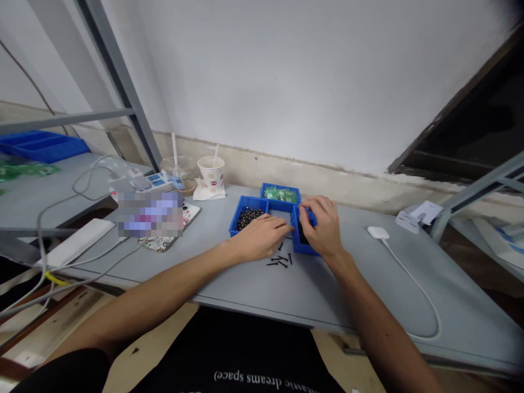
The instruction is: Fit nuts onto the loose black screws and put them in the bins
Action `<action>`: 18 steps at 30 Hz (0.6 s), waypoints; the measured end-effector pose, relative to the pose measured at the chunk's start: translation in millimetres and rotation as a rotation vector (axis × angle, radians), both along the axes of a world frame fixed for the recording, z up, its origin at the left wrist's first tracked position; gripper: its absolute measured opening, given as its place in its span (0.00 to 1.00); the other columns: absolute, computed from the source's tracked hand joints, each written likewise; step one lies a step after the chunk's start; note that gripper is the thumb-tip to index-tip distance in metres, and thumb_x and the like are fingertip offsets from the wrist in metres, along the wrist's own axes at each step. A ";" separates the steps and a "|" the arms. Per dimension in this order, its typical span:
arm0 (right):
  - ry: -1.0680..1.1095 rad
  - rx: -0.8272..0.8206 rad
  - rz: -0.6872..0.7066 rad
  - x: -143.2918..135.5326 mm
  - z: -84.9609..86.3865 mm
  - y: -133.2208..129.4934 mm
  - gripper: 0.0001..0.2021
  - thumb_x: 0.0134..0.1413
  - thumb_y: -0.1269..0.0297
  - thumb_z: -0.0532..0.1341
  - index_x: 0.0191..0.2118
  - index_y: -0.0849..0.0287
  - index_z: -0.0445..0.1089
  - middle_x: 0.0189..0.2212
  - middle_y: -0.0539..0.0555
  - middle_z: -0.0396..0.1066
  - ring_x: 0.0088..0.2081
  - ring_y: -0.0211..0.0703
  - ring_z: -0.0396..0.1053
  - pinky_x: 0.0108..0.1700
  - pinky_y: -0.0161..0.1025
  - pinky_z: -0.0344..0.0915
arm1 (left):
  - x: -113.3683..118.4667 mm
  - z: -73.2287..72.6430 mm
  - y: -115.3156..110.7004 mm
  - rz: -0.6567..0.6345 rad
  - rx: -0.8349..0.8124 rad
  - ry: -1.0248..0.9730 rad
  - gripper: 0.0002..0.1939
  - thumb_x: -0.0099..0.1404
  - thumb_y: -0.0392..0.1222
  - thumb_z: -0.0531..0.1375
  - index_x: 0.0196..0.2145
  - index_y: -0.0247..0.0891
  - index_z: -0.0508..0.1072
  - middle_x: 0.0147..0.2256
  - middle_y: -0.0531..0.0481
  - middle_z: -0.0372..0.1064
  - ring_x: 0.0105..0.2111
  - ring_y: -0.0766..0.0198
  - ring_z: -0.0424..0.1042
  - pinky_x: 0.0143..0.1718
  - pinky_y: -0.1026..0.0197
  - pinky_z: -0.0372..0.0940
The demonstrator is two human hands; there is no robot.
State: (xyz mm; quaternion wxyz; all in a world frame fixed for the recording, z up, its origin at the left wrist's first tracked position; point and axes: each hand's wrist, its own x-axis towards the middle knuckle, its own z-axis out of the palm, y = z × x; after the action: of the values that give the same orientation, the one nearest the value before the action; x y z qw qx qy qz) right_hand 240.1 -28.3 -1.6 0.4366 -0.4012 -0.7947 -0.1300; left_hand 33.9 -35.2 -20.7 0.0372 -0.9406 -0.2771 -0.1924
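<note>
My left hand [262,237] reaches across the front of the left blue bin [232,229], which holds a heap of small dark and brassy parts [248,217]. Its fingers are closed together and point at the right blue bin [306,249]; whatever is in them is hidden. Over that right bin, my right hand [322,222] is bent with thumb and fingers drawn together, the tips too small to make out. Dark contents show beneath it. Several dark screws [280,261] lie loose on the grey table in front of my left hand.
Behind the two bins stands a blue bin [280,205] with green-looking packets. To the left are a paper cup [212,173], a plastic cup [178,170], a power strip [158,181] and cables. A white charger [378,233] with its cord lies to the right.
</note>
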 end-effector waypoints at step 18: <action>-0.245 -0.111 0.178 -2.7 -6.2 1.3 0.07 0.65 0.71 0.56 0.43 0.57 0.70 0.41 0.57 0.75 0.44 0.50 0.71 0.48 0.48 0.64 | -2.7 4.2 4.8 0.120 -0.063 -0.174 0.05 0.73 0.38 0.54 0.43 0.37 0.69 0.41 0.47 0.73 0.43 0.57 0.72 0.48 0.53 0.64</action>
State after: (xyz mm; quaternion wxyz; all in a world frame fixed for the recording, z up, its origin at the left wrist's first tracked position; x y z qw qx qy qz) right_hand 237.3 -27.1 -7.8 0.3231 -0.3337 -0.8805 -0.0945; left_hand 31.1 -30.4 -16.6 -0.0052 -0.9027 -0.3412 -0.2620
